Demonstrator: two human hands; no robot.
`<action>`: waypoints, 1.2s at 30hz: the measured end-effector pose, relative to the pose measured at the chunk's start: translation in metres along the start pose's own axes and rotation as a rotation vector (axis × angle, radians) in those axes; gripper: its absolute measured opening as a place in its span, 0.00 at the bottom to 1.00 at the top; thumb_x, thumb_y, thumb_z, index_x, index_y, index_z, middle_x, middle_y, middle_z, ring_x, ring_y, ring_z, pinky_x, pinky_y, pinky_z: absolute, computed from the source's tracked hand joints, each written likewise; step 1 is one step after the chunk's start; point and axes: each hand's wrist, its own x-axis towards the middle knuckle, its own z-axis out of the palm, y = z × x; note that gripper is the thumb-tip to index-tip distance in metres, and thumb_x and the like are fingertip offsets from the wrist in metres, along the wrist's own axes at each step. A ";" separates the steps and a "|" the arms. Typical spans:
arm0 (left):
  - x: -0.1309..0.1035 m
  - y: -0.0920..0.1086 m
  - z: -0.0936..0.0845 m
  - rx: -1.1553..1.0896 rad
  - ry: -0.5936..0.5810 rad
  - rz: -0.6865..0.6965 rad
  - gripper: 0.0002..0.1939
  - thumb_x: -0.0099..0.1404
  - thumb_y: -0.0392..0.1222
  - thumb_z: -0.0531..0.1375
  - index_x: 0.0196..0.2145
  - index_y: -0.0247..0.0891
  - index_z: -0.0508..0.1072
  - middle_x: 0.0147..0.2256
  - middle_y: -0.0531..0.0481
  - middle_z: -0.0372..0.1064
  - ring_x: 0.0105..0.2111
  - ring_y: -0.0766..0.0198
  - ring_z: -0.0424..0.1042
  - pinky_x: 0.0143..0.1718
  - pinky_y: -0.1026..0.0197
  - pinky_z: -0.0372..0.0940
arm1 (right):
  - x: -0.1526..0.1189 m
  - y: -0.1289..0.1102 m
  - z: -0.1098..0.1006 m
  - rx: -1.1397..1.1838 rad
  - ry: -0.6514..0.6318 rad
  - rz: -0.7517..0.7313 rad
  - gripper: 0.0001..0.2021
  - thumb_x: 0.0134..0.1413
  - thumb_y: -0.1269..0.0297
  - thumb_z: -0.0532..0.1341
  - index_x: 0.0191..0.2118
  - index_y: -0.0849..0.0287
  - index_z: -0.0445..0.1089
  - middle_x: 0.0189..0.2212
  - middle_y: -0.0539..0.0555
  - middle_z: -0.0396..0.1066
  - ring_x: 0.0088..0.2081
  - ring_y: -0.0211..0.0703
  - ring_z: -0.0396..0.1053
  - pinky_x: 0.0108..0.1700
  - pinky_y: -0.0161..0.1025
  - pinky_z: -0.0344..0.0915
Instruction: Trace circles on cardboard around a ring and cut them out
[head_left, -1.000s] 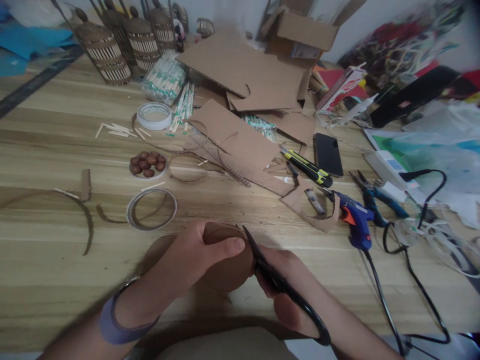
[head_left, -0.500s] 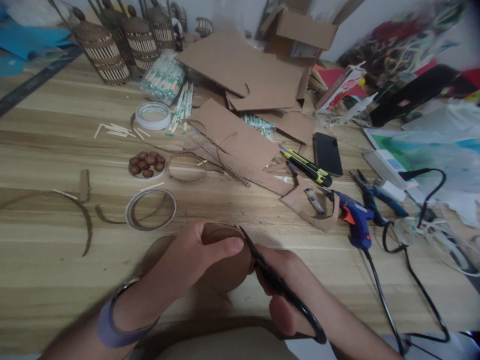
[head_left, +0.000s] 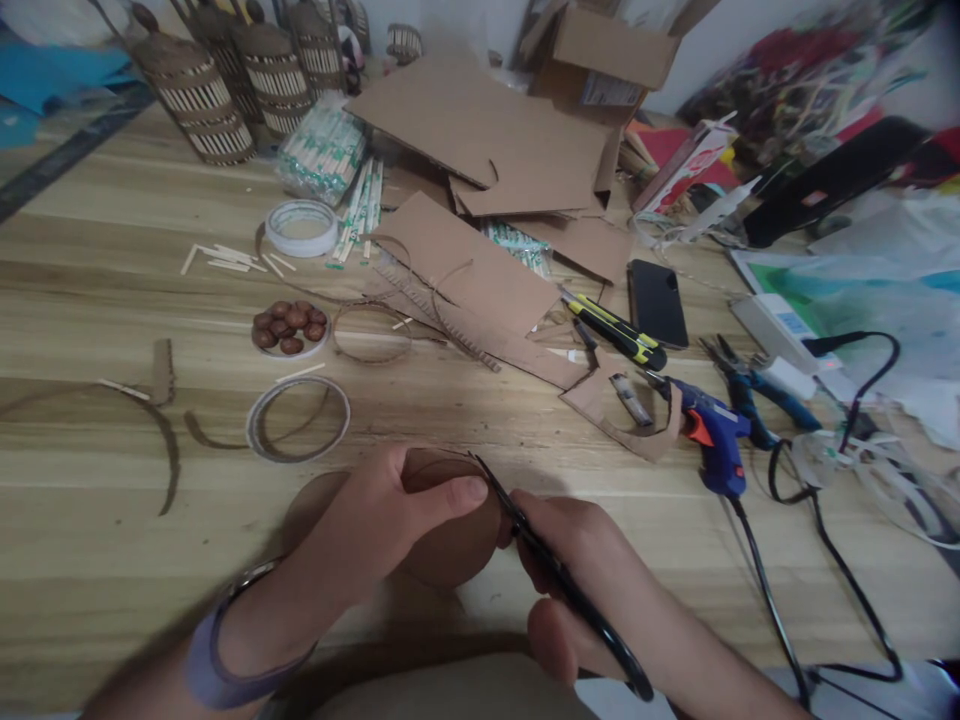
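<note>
My left hand (head_left: 394, 520) is closed on a piece of brown cardboard (head_left: 457, 540), its thumb lying across the top face. The cardboard has a rounded outline and a curved line near its upper edge. My right hand (head_left: 574, 550) grips black-handled scissors (head_left: 551, 565), whose blades meet the cardboard's upper right edge. Another rounded brown piece (head_left: 311, 510) lies partly hidden under my left wrist. Beyond my left hand, a white tape ring (head_left: 298, 455) lies on the table with a curved cardboard strip through it.
Round brown nuts (head_left: 290, 327) sit in a small dish. Cardboard sheets (head_left: 480, 130) are piled at the back. To the right lie a yellow-black utility knife (head_left: 615, 330), a phone (head_left: 658, 303), a blue glue gun (head_left: 712, 435) with a cord, and pliers (head_left: 757, 390). Striped lantern-like cylinders (head_left: 199, 95) stand back left.
The scissors have shifted slightly, their blades now closer together at the cardboard edge. My left hand keeps its hold, and the view has moved a little.
</note>
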 end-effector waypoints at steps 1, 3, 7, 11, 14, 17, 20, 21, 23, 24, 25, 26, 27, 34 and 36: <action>0.000 0.000 0.000 0.002 -0.009 0.003 0.15 0.52 0.50 0.69 0.36 0.40 0.83 0.40 0.46 0.84 0.46 0.45 0.80 0.50 0.51 0.71 | 0.000 -0.001 0.000 -0.003 -0.003 -0.004 0.45 0.44 0.14 0.38 0.27 0.57 0.61 0.18 0.47 0.59 0.20 0.35 0.52 0.23 0.34 0.48; -0.001 0.001 0.000 0.011 -0.008 -0.001 0.15 0.52 0.50 0.69 0.36 0.40 0.83 0.40 0.46 0.84 0.47 0.44 0.79 0.50 0.50 0.71 | 0.001 -0.001 0.000 0.002 -0.001 -0.009 0.45 0.44 0.14 0.37 0.28 0.57 0.61 0.18 0.46 0.58 0.20 0.35 0.51 0.23 0.34 0.48; -0.001 0.001 0.000 0.036 0.037 -0.015 0.16 0.49 0.51 0.69 0.35 0.41 0.82 0.38 0.48 0.84 0.46 0.45 0.79 0.51 0.50 0.69 | 0.000 -0.001 0.002 0.020 0.005 -0.032 0.46 0.45 0.14 0.38 0.30 0.58 0.64 0.18 0.45 0.58 0.20 0.35 0.53 0.23 0.34 0.49; -0.001 0.001 0.001 0.024 0.076 -0.028 0.14 0.47 0.51 0.70 0.31 0.43 0.80 0.34 0.50 0.84 0.43 0.47 0.80 0.48 0.52 0.70 | -0.003 0.001 0.005 0.040 0.012 -0.034 0.44 0.49 0.16 0.41 0.29 0.58 0.64 0.18 0.45 0.57 0.20 0.35 0.52 0.23 0.34 0.48; 0.000 0.000 0.001 0.001 0.039 -0.033 0.15 0.47 0.51 0.70 0.31 0.41 0.80 0.34 0.50 0.84 0.42 0.47 0.80 0.47 0.52 0.70 | -0.004 0.005 0.007 0.075 0.036 -0.050 0.43 0.50 0.17 0.43 0.30 0.59 0.66 0.18 0.45 0.57 0.19 0.34 0.51 0.23 0.33 0.49; 0.000 -0.002 0.000 -0.024 -0.012 -0.018 0.18 0.48 0.52 0.70 0.34 0.39 0.82 0.37 0.48 0.84 0.44 0.46 0.79 0.49 0.52 0.69 | -0.004 0.009 0.007 0.095 0.038 -0.040 0.42 0.51 0.17 0.45 0.30 0.59 0.67 0.18 0.45 0.58 0.20 0.34 0.52 0.23 0.33 0.49; 0.001 -0.003 -0.002 -0.039 -0.076 0.013 0.18 0.52 0.51 0.70 0.38 0.38 0.83 0.39 0.47 0.85 0.44 0.47 0.79 0.49 0.52 0.68 | -0.004 0.012 0.006 0.121 0.017 -0.038 0.42 0.52 0.18 0.45 0.31 0.58 0.68 0.19 0.46 0.59 0.20 0.34 0.52 0.23 0.33 0.50; 0.002 -0.003 -0.002 -0.041 -0.094 0.025 0.17 0.53 0.51 0.69 0.38 0.38 0.84 0.39 0.47 0.85 0.43 0.48 0.79 0.48 0.53 0.68 | -0.004 0.012 0.006 0.131 0.008 -0.039 0.42 0.52 0.18 0.45 0.31 0.58 0.68 0.19 0.46 0.59 0.20 0.34 0.52 0.23 0.33 0.50; 0.003 -0.004 -0.003 -0.047 -0.127 0.048 0.16 0.54 0.51 0.69 0.37 0.37 0.83 0.38 0.47 0.84 0.42 0.49 0.79 0.47 0.53 0.68 | -0.004 0.013 0.005 0.160 -0.017 -0.037 0.44 0.51 0.17 0.43 0.33 0.58 0.68 0.18 0.45 0.58 0.19 0.35 0.53 0.23 0.34 0.50; 0.003 -0.005 -0.004 -0.049 -0.135 0.055 0.16 0.54 0.51 0.69 0.36 0.38 0.83 0.36 0.48 0.84 0.41 0.49 0.79 0.47 0.54 0.68 | -0.004 0.012 0.004 0.179 -0.035 -0.030 0.44 0.50 0.16 0.43 0.33 0.58 0.68 0.17 0.45 0.58 0.19 0.35 0.53 0.23 0.34 0.50; 0.004 -0.005 -0.004 -0.048 -0.138 0.060 0.15 0.54 0.51 0.69 0.35 0.38 0.83 0.35 0.48 0.84 0.41 0.49 0.79 0.47 0.53 0.68 | -0.004 0.012 0.004 0.197 -0.054 -0.022 0.44 0.49 0.16 0.42 0.34 0.58 0.68 0.17 0.45 0.58 0.19 0.35 0.53 0.23 0.34 0.51; 0.005 -0.006 -0.004 -0.048 -0.141 0.063 0.16 0.54 0.51 0.69 0.36 0.37 0.83 0.35 0.48 0.84 0.41 0.49 0.79 0.47 0.53 0.68 | -0.005 0.011 0.003 0.214 -0.062 -0.015 0.44 0.48 0.15 0.43 0.33 0.57 0.68 0.17 0.45 0.58 0.19 0.35 0.53 0.23 0.34 0.51; 0.005 -0.007 -0.004 -0.049 -0.143 0.062 0.17 0.54 0.52 0.69 0.37 0.37 0.83 0.36 0.48 0.84 0.41 0.49 0.79 0.48 0.53 0.68 | -0.004 0.010 0.002 0.223 -0.067 -0.008 0.45 0.47 0.15 0.43 0.33 0.57 0.67 0.17 0.45 0.59 0.19 0.35 0.54 0.23 0.34 0.51; 0.007 -0.008 -0.001 -0.108 -0.186 0.072 0.16 0.54 0.49 0.69 0.39 0.39 0.84 0.42 0.47 0.84 0.44 0.49 0.79 0.50 0.53 0.68 | -0.001 -0.001 -0.007 0.156 -0.094 0.035 0.45 0.39 0.12 0.43 0.27 0.56 0.63 0.19 0.46 0.61 0.20 0.35 0.54 0.22 0.34 0.50; 0.007 -0.009 -0.001 -0.134 -0.209 0.078 0.12 0.55 0.47 0.69 0.36 0.40 0.84 0.38 0.48 0.85 0.44 0.50 0.80 0.50 0.54 0.69 | 0.000 -0.002 -0.007 0.130 -0.095 0.042 0.44 0.40 0.13 0.46 0.27 0.57 0.64 0.18 0.46 0.61 0.20 0.35 0.54 0.22 0.33 0.50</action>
